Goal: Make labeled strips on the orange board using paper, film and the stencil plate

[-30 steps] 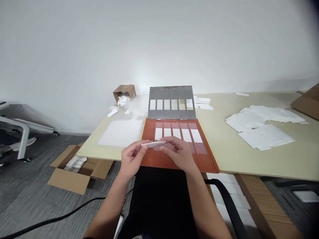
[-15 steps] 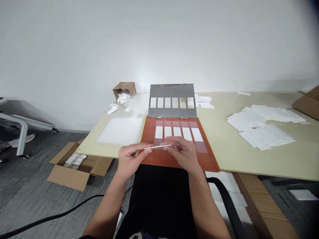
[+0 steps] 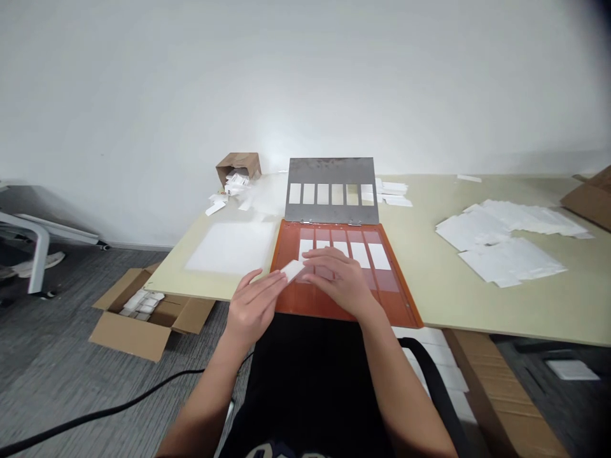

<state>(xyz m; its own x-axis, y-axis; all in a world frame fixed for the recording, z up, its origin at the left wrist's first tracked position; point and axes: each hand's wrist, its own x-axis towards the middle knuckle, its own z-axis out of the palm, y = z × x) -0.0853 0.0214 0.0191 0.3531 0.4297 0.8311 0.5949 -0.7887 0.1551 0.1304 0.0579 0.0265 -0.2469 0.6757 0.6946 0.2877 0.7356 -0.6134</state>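
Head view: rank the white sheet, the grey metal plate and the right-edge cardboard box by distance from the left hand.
1. White sheet, just ahead of the left hand.
2. Grey metal plate, propped behind the orange tray.
3. Cardboard box, at the far right.

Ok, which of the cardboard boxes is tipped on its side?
The small box at the back edge of the table, white pieces spilling out; the floor box sits upright, flaps open.
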